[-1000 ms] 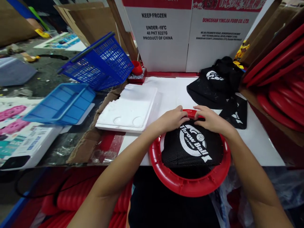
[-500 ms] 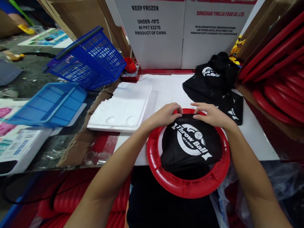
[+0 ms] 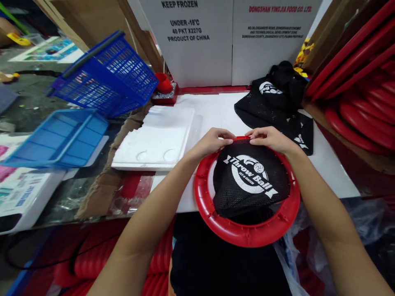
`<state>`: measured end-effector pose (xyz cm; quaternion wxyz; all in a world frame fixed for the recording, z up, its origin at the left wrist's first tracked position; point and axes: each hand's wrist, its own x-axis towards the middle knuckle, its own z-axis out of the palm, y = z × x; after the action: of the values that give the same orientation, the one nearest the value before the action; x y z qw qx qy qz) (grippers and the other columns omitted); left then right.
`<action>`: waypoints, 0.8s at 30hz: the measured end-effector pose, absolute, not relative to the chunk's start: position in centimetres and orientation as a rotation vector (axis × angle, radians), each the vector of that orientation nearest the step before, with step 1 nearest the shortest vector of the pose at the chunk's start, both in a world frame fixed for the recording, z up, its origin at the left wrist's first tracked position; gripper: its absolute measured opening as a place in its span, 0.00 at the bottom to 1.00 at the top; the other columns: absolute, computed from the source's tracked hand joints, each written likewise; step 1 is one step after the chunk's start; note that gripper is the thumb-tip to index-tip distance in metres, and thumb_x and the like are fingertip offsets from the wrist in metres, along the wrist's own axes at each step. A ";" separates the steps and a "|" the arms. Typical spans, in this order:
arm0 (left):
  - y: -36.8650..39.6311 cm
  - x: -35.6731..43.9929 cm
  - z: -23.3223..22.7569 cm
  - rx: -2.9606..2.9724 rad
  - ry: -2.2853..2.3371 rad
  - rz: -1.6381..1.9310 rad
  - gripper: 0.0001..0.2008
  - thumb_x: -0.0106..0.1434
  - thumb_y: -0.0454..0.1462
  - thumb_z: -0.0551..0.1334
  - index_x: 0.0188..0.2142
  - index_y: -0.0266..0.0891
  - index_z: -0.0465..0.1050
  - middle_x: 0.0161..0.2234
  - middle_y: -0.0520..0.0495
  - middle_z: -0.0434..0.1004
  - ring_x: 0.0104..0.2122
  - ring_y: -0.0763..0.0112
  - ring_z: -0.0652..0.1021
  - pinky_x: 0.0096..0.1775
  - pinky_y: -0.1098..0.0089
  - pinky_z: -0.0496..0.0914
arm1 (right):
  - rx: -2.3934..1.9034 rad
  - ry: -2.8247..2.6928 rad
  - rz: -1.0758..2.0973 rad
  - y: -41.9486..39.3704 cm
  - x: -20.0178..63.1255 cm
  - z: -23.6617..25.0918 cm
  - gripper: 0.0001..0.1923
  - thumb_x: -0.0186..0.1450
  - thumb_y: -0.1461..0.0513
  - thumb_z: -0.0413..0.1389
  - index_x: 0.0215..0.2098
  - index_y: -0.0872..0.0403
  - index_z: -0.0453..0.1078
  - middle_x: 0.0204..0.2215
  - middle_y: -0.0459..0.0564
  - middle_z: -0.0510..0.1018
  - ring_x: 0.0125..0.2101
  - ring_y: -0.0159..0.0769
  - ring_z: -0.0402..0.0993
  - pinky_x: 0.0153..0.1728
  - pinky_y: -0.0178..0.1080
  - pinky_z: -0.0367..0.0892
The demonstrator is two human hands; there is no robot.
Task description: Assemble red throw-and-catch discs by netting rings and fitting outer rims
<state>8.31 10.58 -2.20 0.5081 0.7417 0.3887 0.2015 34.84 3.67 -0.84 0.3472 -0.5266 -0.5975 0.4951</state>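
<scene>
- The black mesh net [image 3: 251, 181] lies inside the red ring [image 3: 247, 234], which overhangs the near edge of the white table [image 3: 327, 172].
- Your left hand [image 3: 212, 142] and right hand [image 3: 270, 139] pinch the net's far hem against the ring's far rim.
- Judged step: fastening mesh to rim; next, work the hem evenly round the ring.

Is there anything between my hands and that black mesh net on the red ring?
Nothing visible. The left hand and right hand both already pinch the far edge of the black mesh net, which lies over the red ring.
</scene>
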 end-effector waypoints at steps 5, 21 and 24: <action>10.6 8.3 -2.3 1.900 0.815 0.523 0.09 0.64 0.32 0.64 0.41 0.41 0.83 0.41 0.44 0.83 0.39 0.66 0.81 0.42 0.64 0.76 | -1.395 -1.590 1.275 4.6 35.3 -1.2 0.16 0.54 0.52 0.73 0.29 0.54 0.80 0.53 0.52 0.83 0.45 0.41 0.78 0.52 0.45 0.69; 10.4 7.9 -1.4 2.048 0.761 0.428 0.14 0.60 0.32 0.59 0.39 0.40 0.84 0.39 0.47 0.86 0.41 0.66 0.80 0.47 0.64 0.72 | -1.258 -1.778 0.979 6.0 34.6 -3.2 0.13 0.60 0.51 0.69 0.31 0.52 0.84 0.39 0.50 0.83 0.37 0.38 0.76 0.41 0.42 0.68; 10.3 7.9 -1.2 2.032 0.784 0.439 0.14 0.59 0.33 0.60 0.38 0.40 0.84 0.38 0.47 0.86 0.39 0.66 0.79 0.45 0.65 0.73 | -1.274 -1.787 0.909 5.8 34.7 -3.5 0.13 0.61 0.50 0.69 0.31 0.51 0.84 0.38 0.50 0.83 0.37 0.39 0.77 0.43 0.43 0.68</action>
<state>7.87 10.31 -1.20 0.4439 0.8194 0.3164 0.1772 34.68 5.77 -3.53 0.3738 -0.4976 -0.6977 0.3548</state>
